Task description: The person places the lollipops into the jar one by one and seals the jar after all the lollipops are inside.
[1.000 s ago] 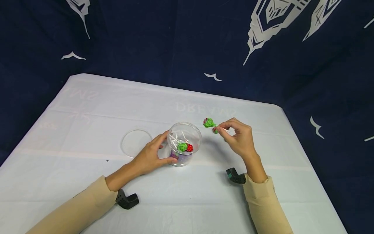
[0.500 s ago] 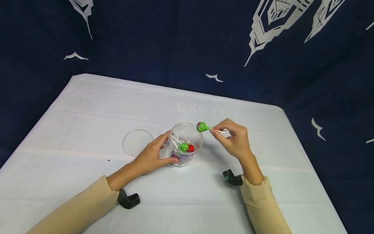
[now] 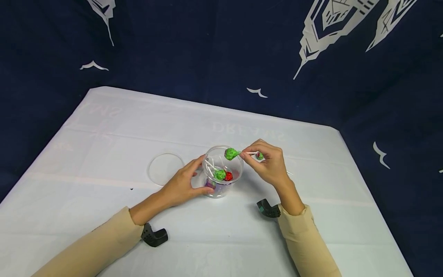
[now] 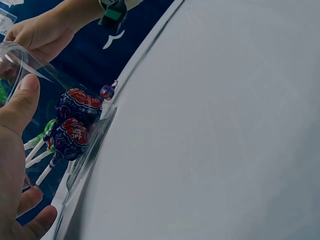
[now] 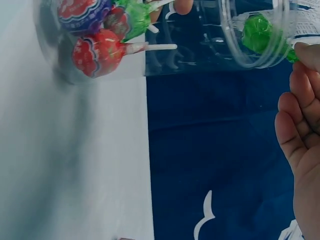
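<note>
A clear plastic jar (image 3: 217, 192) stands upright on the table, holding several wrapped lollipops in purple, red and green. My left hand (image 3: 183, 181) grips its left side, thumb in front. Two purple-and-red lollipops (image 4: 72, 137) show through the wall in the left wrist view, and a red lollipop (image 5: 99, 54) in the right wrist view. Between thumb and fingertips, my right hand (image 3: 266, 159) pinches the stick of a green lollipop (image 3: 231, 154). Its wrapped head is over the jar's mouth, the stick pointing right.
A round clear lid (image 3: 165, 169) lies on the white-covered table (image 3: 194, 246), left of the jar. Another lollipop (image 3: 259, 156) lies behind my right hand, partly hidden. A dark blue printed cloth (image 3: 180, 50) hangs beyond the table's far edge.
My right hand has moved left with the green lollipop, bringing its head from right of the jar to over the mouth. My left hand keeps its hold on the jar.
</note>
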The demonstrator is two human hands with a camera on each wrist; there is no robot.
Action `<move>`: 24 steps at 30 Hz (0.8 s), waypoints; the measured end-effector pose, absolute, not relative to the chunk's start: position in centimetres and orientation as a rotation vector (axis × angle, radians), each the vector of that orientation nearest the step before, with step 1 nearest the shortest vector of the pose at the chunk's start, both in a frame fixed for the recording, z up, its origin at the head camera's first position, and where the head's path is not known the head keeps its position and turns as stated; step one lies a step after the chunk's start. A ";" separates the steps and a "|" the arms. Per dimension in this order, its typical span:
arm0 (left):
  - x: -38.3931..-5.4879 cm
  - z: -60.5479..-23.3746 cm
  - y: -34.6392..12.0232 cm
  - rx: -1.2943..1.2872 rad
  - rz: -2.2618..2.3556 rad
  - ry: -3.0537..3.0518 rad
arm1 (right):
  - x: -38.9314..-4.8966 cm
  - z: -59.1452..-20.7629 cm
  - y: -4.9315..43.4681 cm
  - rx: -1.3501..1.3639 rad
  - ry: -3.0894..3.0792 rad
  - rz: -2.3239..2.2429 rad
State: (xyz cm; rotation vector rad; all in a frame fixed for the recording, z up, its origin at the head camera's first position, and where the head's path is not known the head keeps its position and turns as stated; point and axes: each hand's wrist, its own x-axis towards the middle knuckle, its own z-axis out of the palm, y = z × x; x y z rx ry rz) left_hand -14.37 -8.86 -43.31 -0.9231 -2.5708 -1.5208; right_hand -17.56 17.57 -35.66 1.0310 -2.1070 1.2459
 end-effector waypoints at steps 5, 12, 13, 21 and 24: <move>-14.4 -43.3 -8.8 -0.922 -1.509 -2.571 | -17.6 -35.8 17.6 0.993 -2.129 1.232; -14.3 -43.4 -8.8 -0.928 -1.509 -2.556 | -17.2 -35.2 17.4 0.990 -2.107 1.330; -14.3 -43.4 -8.8 -0.931 -1.505 -2.553 | -17.1 -35.2 17.5 0.989 -2.110 1.339; -14.3 -43.4 -8.7 -0.933 -1.480 -2.556 | -17.4 -36.1 18.6 0.945 -2.142 1.328; -14.4 -43.4 -8.7 -0.933 -1.476 -2.553 | -17.3 -36.0 18.8 0.923 -2.134 1.306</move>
